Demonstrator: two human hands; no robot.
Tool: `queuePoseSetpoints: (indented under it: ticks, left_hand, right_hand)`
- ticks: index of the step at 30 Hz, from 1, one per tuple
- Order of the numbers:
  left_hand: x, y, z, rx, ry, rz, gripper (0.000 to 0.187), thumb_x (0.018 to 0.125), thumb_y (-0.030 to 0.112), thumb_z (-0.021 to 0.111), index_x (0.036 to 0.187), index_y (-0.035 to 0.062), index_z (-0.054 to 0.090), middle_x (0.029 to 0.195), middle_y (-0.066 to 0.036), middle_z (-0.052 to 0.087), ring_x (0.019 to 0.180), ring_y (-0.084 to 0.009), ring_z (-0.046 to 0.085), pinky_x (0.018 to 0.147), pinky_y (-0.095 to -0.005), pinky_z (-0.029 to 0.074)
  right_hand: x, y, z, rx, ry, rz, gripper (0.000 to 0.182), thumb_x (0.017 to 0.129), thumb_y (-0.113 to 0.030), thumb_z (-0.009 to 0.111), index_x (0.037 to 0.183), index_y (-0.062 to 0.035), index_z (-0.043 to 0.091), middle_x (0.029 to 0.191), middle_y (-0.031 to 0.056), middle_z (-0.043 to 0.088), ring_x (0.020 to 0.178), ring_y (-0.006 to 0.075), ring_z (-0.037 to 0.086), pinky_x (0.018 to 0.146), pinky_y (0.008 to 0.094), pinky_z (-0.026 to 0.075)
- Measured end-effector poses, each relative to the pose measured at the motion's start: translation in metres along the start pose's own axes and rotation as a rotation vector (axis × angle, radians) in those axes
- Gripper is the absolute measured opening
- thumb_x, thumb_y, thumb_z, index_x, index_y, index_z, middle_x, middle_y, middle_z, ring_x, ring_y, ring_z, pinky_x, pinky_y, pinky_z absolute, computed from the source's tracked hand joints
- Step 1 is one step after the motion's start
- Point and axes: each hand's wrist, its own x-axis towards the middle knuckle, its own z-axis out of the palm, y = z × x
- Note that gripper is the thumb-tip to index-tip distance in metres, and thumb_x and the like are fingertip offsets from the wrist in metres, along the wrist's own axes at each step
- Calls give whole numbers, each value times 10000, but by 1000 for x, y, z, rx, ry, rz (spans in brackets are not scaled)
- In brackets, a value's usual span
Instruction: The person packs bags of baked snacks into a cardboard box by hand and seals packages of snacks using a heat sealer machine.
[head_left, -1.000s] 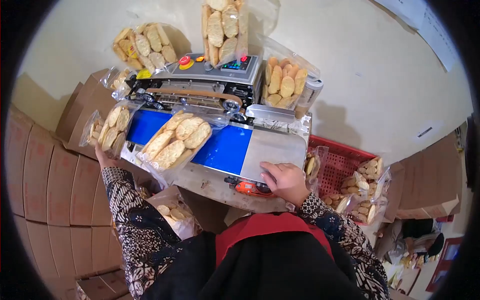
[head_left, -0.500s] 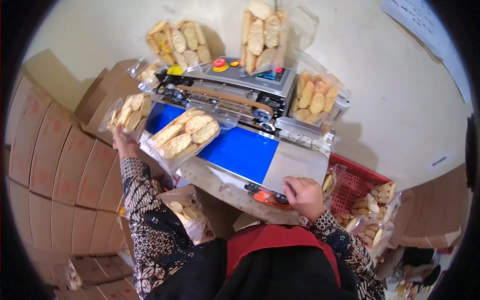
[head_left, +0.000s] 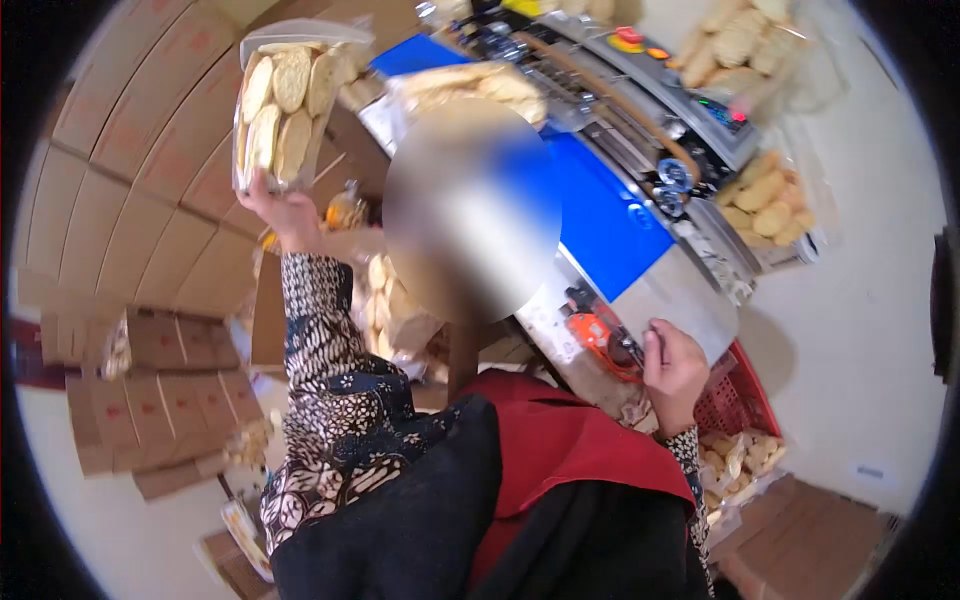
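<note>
My left hand (head_left: 280, 212) grips the lower end of a clear plastic bag of oval bread slices (head_left: 288, 100), held up at the upper left, its top end flared. My right hand (head_left: 675, 365) is closed in a loose fist with the thumb on top, at the bare metal end (head_left: 690, 300) of the sealing machine's bed; nothing shows in it. Another bag of slices (head_left: 470, 85) lies on the blue conveyor belt (head_left: 610, 225), partly hidden by a round blurred patch.
Stacked cardboard cartons (head_left: 150, 100) line the left side. An open box with bagged slices (head_left: 395, 310) stands below the machine. A red crate (head_left: 745, 395) and more bags (head_left: 740, 460) are at the right. An orange tool (head_left: 600, 340) hangs by the machine's front edge.
My left hand has lifted its bag away from the machine, in front of the cartons. The view has swung left and tilted. My right hand stays at the metal end.
</note>
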Motion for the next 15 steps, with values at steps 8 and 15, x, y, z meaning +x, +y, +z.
queuePoseSetpoints:
  ticks: [8,15]
  left_hand:
    - [-159,37,-117,-93,-58,-304,649,719,494,395,1193,53,422,1118,-119,509,1011,-274,518,832,-408,452]
    - [-226,12,-43,-77,-514,-612,960,579,451,646,1323,32,209,1276,-166,351,1174,-263,368,978,-372,315]
  right_hand:
    - [17,-30,27,568,-533,238,354,757,-104,616,1078,17,527,905,59,570,757,125,533,636,241,428]
    - [-6,-20,28,1743,-520,498,710,790,-264,604,1333,-64,193,1322,161,302,1209,312,321,924,484,359]
